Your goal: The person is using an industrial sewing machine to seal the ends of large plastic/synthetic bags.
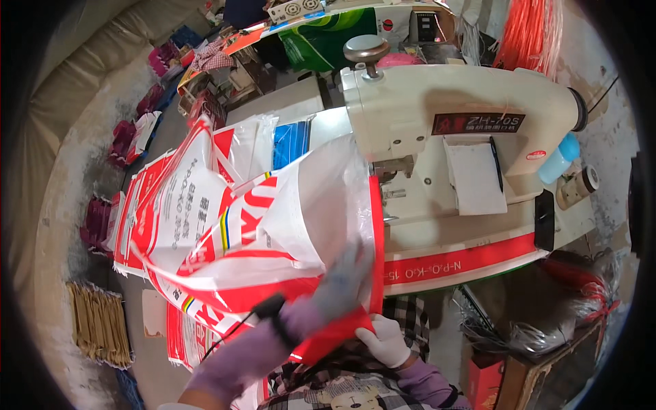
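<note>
Your white-gloved right hand [387, 343] pinches a red edge of the red-and-white sack [279, 217]; your grey-gloved left hand [346, 281] is blurred over its mouth, so its grip cannot be told. The sack lies left of the cream sewing machine [403, 99], its mouth just beside it.

A cream metal sewing machine [471, 96] stands on the pale, red-fronted table [492, 255]; a flat black phone [544, 222] lies at the table's front right corner, a red-and-white plastic sack [290, 222] toward its left edge.

Creased red-and-white sack [277, 229], open-mouthed
</note>
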